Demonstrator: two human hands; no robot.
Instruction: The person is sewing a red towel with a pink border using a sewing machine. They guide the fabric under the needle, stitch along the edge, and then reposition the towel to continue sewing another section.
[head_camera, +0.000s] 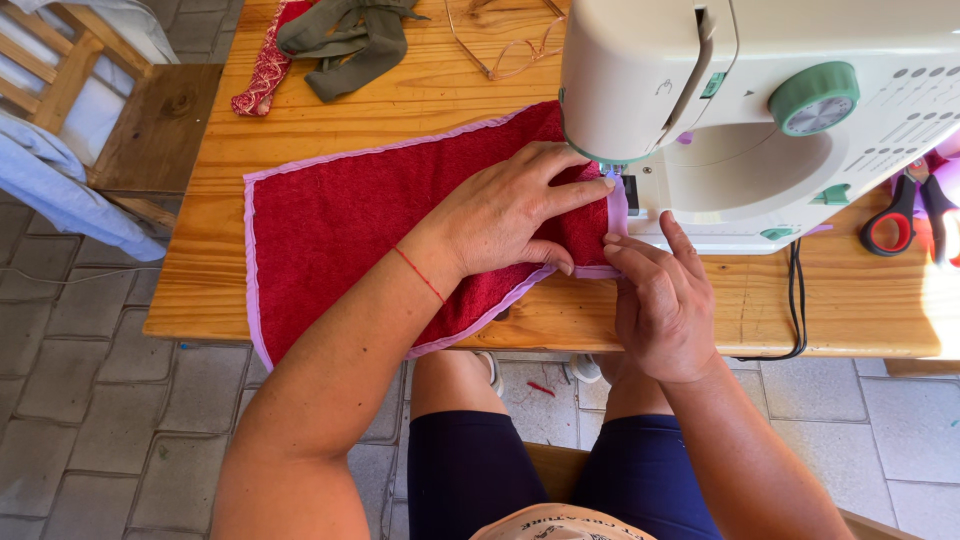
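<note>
One red towel lay under one sewing machine; the left hand pressed flat, unclenched, while the right hand pinched its lilac trim.

A red terry towel is spread flat on the wooden table, its long side running from the left toward the sewing machine. It is edged all round with a narrow lilac binding, seen along the far edge, the left end and the near edge. The near left corner is hung slightly over the table's front edge. The right end is tucked under the machine's needle area, where the binding is turned up in a short lilac strip. The pile is slightly rumpled near the right end.
</note>
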